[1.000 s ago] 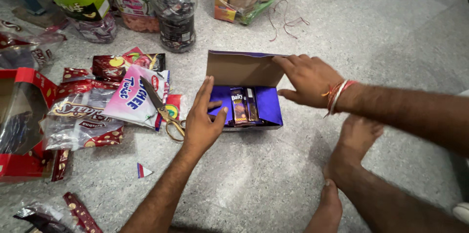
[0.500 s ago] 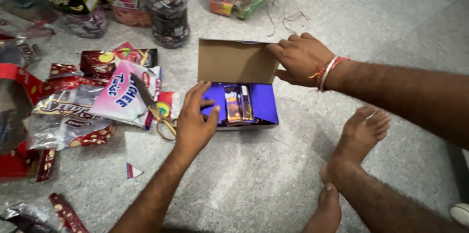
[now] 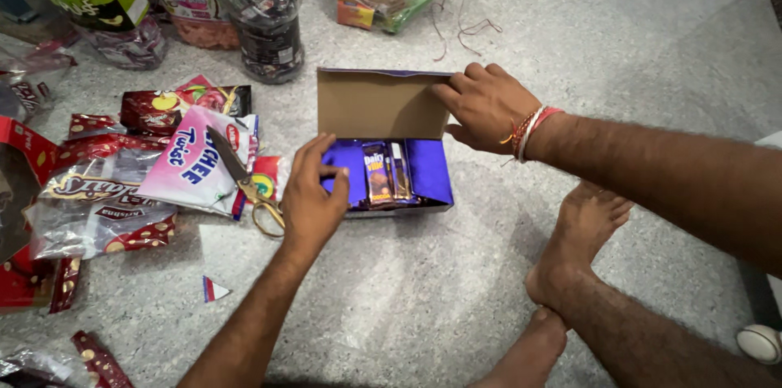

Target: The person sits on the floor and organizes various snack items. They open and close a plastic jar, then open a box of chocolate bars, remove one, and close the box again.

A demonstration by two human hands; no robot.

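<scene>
1. A purple box (image 3: 411,180) lies open on the grey floor (image 3: 456,290), its brown lid (image 3: 379,105) raised at the far side.
2. The left hand (image 3: 309,197) rests at the box's left end; its grip is loosely curled on the side wall, with fingertips (image 3: 338,184) reaching just inside. Whether it squeezes the wall, I cannot tell.
3. The right hand (image 3: 485,103) sits at the lid's right edge, its grip spread flat against the card and clamped on nothing.
4. Inside the box, chocolate bars (image 3: 385,172) lie side by side, just right of the left fingertips and below the right hand.
5. Scissors (image 3: 248,184) lie on the floor just left of the left hand, partly on a pink packet (image 3: 191,164).
6. More snack packets (image 3: 98,201) are scattered further left.
7. A clear jar (image 3: 261,13) with a white cap stands beyond the box.
8. The person's bare feet (image 3: 570,258) rest to the right of the box.
</scene>
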